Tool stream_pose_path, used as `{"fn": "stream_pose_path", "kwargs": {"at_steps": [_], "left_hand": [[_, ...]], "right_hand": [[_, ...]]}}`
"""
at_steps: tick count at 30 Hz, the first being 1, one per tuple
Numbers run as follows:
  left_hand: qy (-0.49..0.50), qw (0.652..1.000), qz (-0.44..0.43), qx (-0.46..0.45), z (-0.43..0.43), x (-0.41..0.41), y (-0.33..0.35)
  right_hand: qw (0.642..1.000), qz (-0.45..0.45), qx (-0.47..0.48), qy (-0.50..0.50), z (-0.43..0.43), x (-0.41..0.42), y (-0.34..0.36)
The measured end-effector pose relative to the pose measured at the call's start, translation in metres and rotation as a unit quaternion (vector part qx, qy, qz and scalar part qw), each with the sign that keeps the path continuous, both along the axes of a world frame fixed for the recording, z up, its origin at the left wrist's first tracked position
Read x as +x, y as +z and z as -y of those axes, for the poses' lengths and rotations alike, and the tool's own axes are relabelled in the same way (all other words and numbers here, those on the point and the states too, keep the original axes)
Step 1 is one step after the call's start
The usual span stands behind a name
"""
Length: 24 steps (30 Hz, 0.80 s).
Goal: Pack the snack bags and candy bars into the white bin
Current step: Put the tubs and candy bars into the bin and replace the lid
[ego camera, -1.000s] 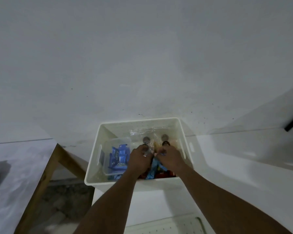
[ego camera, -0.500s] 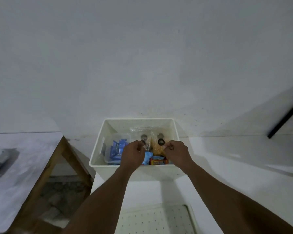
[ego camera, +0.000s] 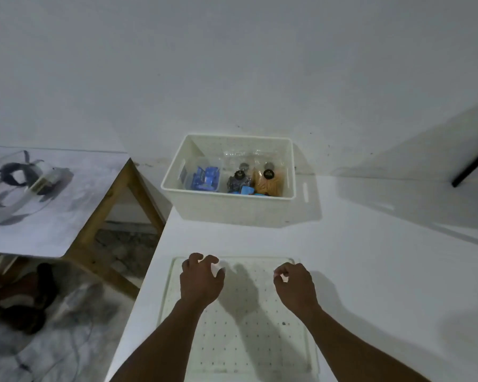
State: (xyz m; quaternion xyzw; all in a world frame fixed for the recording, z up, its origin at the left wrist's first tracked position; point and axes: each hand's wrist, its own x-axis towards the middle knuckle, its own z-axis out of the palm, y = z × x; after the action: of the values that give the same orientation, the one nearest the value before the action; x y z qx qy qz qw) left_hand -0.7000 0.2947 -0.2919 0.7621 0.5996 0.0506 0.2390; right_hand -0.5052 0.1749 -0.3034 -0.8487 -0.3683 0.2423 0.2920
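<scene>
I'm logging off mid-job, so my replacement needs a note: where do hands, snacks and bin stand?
Left hand: loosely curled, empty, over the flat white perforated lid.
Right hand: likewise empty.
White plastic bin sits behind the lid on the white table, holding blue packets, a dark snack bag, an orange snack bag and blue-wrapped bars.
No snacks visible outside.
Left: probably fitting the lid.

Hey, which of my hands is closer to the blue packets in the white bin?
Left. The left hand is directly on the near side of the blue packets; the right hand is equally far back but offset to the right.
</scene>
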Motion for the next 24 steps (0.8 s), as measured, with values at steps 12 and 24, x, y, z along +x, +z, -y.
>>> {"fn": "stream_pose_path", "kwargs": {"at_steps": [12,24], "left_hand": [[0.190,0.977,-0.069,-0.071,0.094,-0.101,-0.061],[0.166,0.983,-0.071,-0.019,0.070,-0.115,0.005]], "right_hand": [[0.985,-0.005,-0.173,-0.021,0.094,-0.030,-0.055],[0.998,0.009,-0.047,-0.048,0.090,-0.009,0.011]]}}
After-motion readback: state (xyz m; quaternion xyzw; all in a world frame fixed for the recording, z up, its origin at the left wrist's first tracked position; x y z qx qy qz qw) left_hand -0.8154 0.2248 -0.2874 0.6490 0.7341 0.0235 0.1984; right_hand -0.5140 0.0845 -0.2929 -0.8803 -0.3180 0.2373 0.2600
